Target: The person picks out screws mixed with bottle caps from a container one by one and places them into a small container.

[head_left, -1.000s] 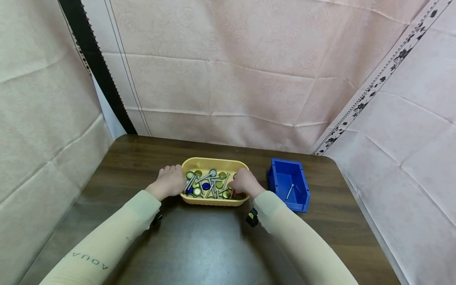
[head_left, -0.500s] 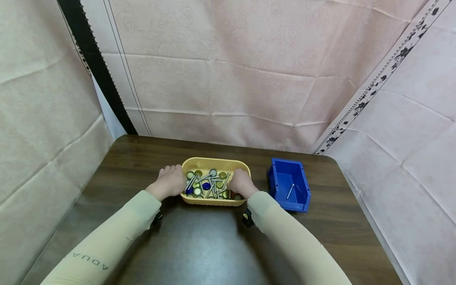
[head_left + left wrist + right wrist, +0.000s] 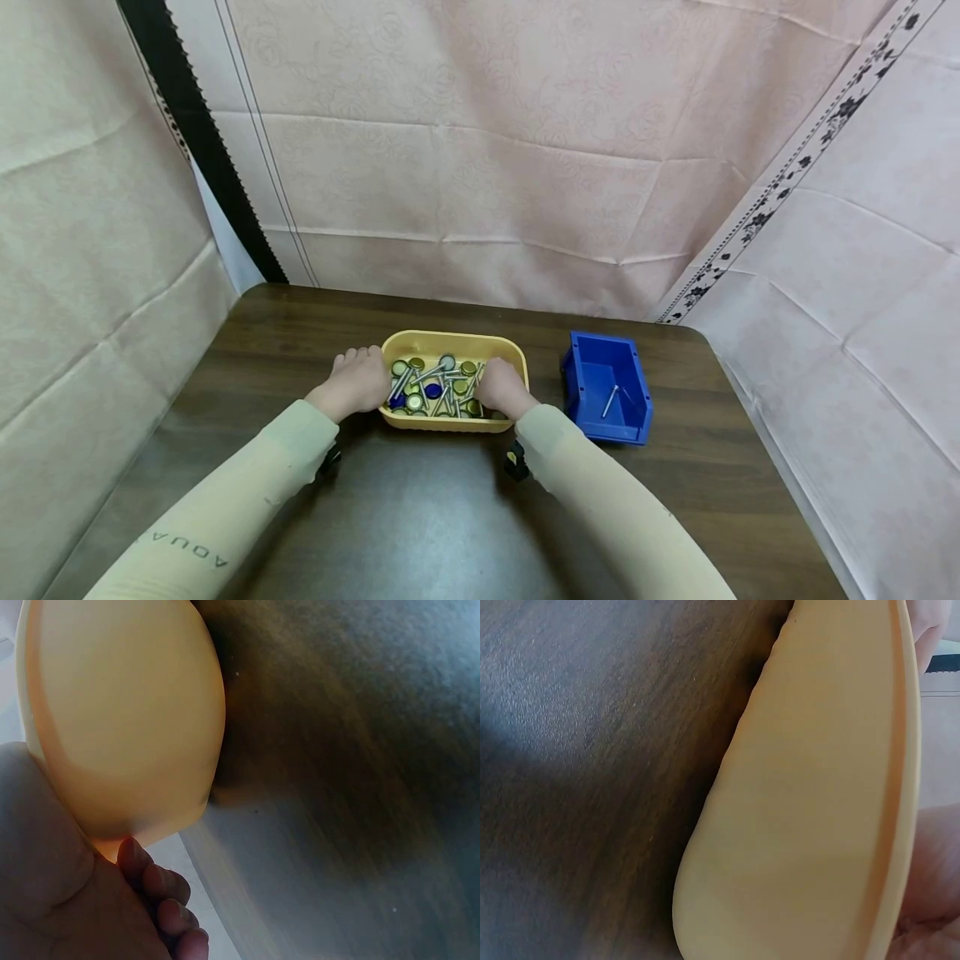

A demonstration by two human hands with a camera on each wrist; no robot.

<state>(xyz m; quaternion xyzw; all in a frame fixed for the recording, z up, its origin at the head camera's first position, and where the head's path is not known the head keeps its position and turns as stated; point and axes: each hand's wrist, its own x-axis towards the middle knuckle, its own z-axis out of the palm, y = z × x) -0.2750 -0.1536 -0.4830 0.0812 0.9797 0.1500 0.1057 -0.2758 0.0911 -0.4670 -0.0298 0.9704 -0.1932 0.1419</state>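
Observation:
A yellow oblong tray (image 3: 450,425) stands on the table, holding several metal screws or bolts (image 3: 442,402) and gold, silver and blue bottle caps (image 3: 432,391). My left hand (image 3: 360,382) grips the tray's left end; the left wrist view shows its thumb at the rim and the fingers curled at the outer wall. Inside the right part of the tray is my right hand (image 3: 502,387), reaching down among the pieces. Its fingertips are hidden from the head view, and the tray wall (image 3: 802,795) covers them in the right wrist view, so what they hold does not show.
To the right of the tray stands a blue bin (image 3: 606,354) with one screw or bolt (image 3: 611,402) inside. The brown wooden table (image 3: 420,517) is bordered by hanging pale cloth (image 3: 465,183) at the back and sides.
My right hand has shifted left inside the tray, from its right end toward the middle. The left hand and the tray have stayed in place.

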